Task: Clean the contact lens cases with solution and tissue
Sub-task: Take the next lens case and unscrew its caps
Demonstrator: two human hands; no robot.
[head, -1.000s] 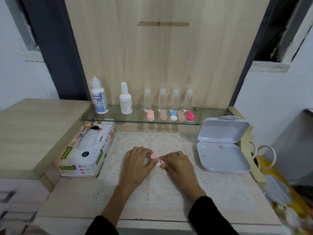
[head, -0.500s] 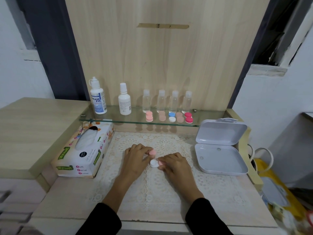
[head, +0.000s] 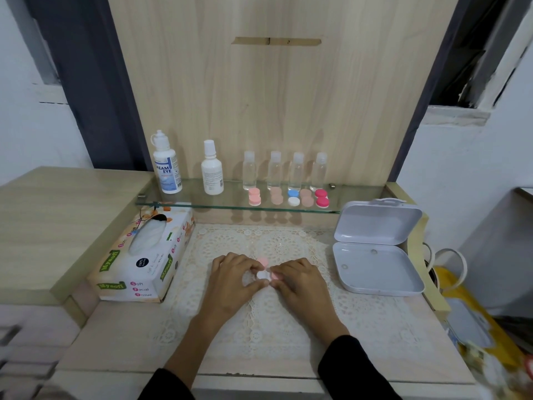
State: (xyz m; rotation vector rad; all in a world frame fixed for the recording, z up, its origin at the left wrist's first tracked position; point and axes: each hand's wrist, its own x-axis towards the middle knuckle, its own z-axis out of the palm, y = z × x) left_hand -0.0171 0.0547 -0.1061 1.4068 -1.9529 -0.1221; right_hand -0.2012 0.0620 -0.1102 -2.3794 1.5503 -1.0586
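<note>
At the mat's (head: 288, 327) middle, the left hand (head: 230, 280) is pinching the case (head: 262, 275) with curled fingers, while the right hand's (head: 300, 284) curled fingers are gripping its pink cap (head: 275, 276).

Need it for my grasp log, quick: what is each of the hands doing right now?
Left hand: fingers curled, pinching the small white-and-pink plastic contact lens case.
Right hand: pinching the same case's pink end.

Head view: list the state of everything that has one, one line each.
White hinged plastic box, open, lid up.
Cardboard tissue box, opened, tissue showing at slot.
Pink-and-white plastic lens case, one well uncapped, held by both hands.
Left hand, grips case.
Right hand, pinches pink cap.
White labelled solution bottle, upright, capped.
</note>
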